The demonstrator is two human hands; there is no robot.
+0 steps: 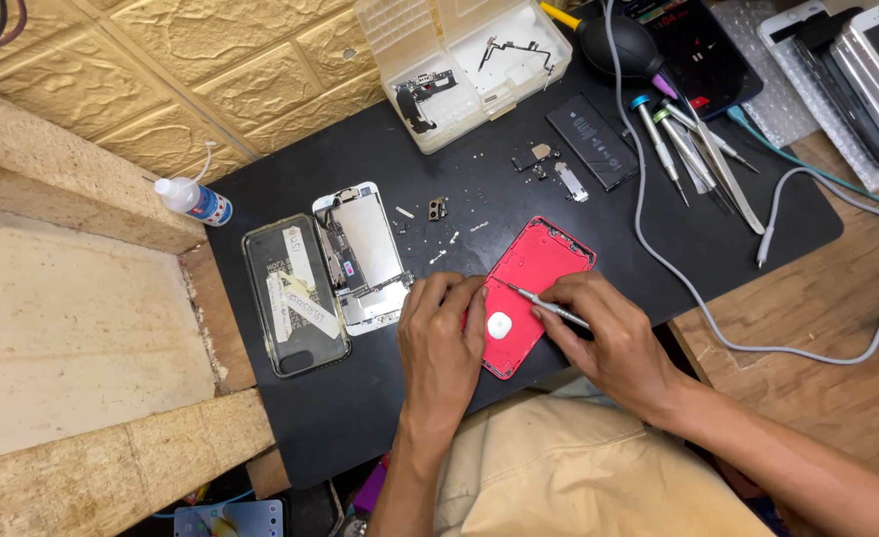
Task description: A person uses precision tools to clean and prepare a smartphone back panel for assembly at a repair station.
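Single head cam, steep downward view, close over black mat

A clear parts box, black battery and 3 screwdrivers lie about.
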